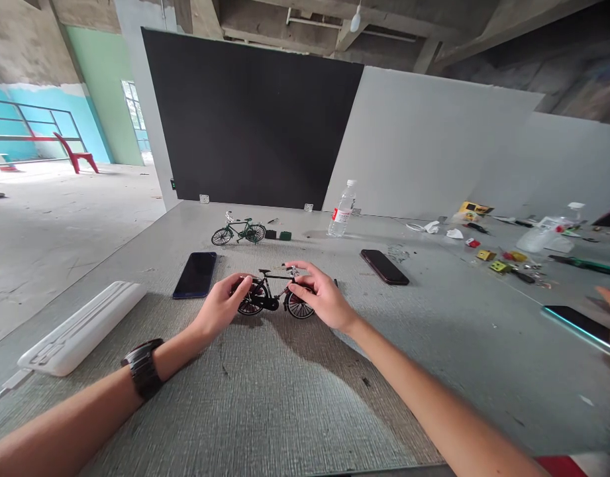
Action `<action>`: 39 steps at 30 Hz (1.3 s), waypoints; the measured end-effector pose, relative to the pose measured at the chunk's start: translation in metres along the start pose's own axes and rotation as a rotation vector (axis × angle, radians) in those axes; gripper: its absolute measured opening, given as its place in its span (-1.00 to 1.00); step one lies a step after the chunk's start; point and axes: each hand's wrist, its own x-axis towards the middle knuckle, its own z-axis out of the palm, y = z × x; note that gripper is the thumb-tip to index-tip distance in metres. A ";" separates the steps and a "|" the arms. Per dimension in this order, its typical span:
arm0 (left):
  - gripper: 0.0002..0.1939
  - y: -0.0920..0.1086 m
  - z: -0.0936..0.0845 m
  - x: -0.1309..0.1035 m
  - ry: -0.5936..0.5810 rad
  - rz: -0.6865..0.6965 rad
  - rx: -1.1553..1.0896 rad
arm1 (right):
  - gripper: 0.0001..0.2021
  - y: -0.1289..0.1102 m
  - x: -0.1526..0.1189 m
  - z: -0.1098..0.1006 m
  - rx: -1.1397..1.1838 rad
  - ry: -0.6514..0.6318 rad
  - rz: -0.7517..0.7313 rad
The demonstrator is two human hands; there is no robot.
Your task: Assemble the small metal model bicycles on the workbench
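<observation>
A person's two hands are holding a black model bicycle (271,303) upright on the grey tabletop (245,411), near the middle of the view. The left hand (224,305) is pinching the rear wheel between thumb and fingers; the right hand (324,297) is closing around the front end, its thumb near the front wheel and its fingers by the handlebar. No lettering is showing legibly on the frame. Behind it a green model bicycle (245,232) is standing beside a small black case (270,234) and a small green case (285,236). A clear bottle (338,226) is wearing a red-and-white label (341,216) whose print is too small to read. Two dark-screened phones are lying apart, one (195,275) left of the hands, another (384,266) to the right.
</observation>
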 end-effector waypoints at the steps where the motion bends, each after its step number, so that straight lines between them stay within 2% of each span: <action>1: -0.64 0.000 0.000 0.000 0.000 0.002 0.002 | -0.59 0.000 0.000 0.000 -0.005 0.015 -0.003; 9: -0.63 0.004 0.002 -0.001 -0.023 -0.054 -0.193 | -0.59 -0.007 0.000 -0.003 0.036 0.105 -0.017; 14: -0.64 0.005 0.002 -0.003 -0.045 -0.063 -0.259 | -0.53 -0.005 0.001 -0.006 0.189 0.192 0.009; 21: -0.63 0.004 0.002 -0.007 -0.143 -0.092 -0.414 | -0.53 -0.008 -0.001 -0.004 0.354 0.132 0.040; 27: -0.70 -0.003 0.003 -0.007 -0.158 -0.130 -0.323 | -0.54 -0.015 -0.004 0.003 0.371 0.104 0.061; 32: -0.75 -0.001 0.003 -0.009 -0.088 -0.129 -0.241 | -0.57 -0.019 -0.006 0.006 0.407 0.059 0.041; 36: -0.74 0.005 0.001 -0.010 -0.123 -0.081 -0.135 | -0.57 -0.022 -0.008 0.006 0.411 0.013 0.054; 39: -0.75 0.006 0.000 -0.010 -0.135 -0.070 -0.145 | -0.56 -0.023 -0.008 0.005 0.409 -0.014 0.073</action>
